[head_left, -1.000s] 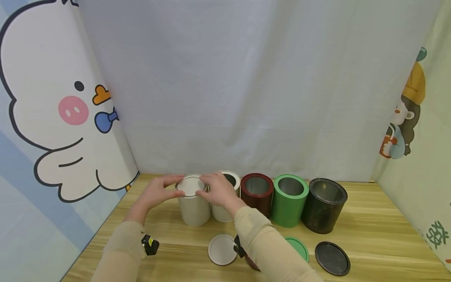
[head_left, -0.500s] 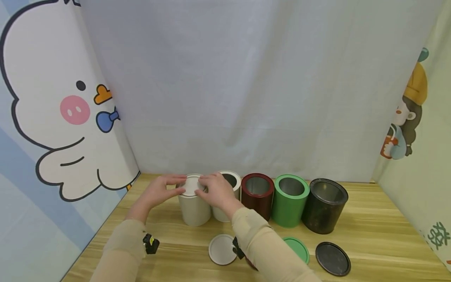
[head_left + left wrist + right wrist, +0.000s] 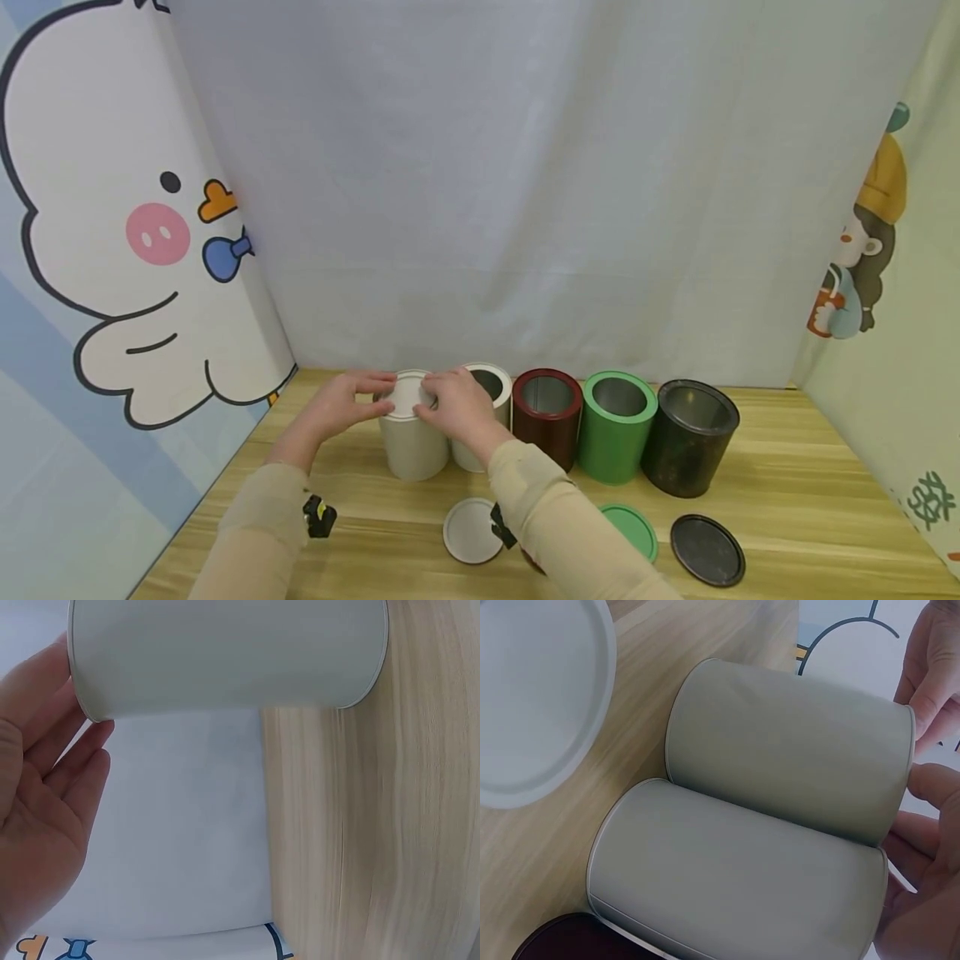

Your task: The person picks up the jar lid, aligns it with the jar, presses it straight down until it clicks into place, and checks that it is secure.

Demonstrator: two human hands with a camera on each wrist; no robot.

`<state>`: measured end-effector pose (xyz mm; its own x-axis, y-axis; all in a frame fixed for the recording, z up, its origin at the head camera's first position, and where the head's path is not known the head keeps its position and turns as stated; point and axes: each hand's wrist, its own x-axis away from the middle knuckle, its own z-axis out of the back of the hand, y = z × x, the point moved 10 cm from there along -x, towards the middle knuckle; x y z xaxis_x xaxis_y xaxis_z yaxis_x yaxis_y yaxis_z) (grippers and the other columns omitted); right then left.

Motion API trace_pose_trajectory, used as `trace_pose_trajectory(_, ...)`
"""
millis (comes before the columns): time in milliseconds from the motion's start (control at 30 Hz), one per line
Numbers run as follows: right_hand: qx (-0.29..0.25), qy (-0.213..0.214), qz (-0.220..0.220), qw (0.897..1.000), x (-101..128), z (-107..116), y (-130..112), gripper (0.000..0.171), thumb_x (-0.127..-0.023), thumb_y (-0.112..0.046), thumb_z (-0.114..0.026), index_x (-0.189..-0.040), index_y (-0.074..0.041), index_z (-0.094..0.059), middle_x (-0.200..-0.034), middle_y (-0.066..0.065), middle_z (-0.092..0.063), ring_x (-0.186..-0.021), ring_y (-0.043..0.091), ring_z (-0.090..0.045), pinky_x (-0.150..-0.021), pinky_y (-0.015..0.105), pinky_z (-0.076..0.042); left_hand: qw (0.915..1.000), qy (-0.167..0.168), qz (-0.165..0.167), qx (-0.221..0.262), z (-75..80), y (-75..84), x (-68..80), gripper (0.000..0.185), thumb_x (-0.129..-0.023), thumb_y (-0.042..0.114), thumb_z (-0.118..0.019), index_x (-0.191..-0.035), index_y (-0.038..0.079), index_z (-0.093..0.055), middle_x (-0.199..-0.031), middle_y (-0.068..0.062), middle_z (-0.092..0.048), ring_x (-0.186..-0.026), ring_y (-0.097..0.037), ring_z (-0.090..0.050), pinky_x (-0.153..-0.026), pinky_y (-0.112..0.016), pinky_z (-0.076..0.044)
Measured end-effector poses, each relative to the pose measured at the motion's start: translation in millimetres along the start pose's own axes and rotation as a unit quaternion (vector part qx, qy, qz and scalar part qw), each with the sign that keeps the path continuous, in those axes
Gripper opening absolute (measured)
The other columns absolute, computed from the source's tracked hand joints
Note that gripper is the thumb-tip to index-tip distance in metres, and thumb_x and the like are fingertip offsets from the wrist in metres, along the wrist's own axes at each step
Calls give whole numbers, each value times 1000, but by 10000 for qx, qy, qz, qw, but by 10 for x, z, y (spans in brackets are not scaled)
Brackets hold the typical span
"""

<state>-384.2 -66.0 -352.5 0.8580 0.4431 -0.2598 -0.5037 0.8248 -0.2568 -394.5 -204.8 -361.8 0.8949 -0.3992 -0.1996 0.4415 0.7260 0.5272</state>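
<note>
no readable text, label, brand, number or sign anywhere. the tins in the row on the wooden table have plain sides. the loose lids in front of the row are blank too. the side panels beside the table carry cartoon drawings only. at the right edge, just above the table, sits a dark green mark, too small to read.

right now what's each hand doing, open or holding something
Left hand: fingers curled on the rim of the lid on the grey can.
Right hand: gripping the same lid's other side.
</note>
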Motion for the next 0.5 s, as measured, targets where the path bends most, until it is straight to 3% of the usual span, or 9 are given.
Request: trace_pose_trajectory(500,121,-130,10,9998,-10,-11,-3,34,-96,-39,-66,-123,-19,-72,-135,-5,-61,-126,23,-51,-102,35,-45,9997,-248,-38,-11,-24,39,1,43,-95,26,-69,-128,-2,-65,-143,-16,-53,-133,-43,-43,-105,-58,-39)
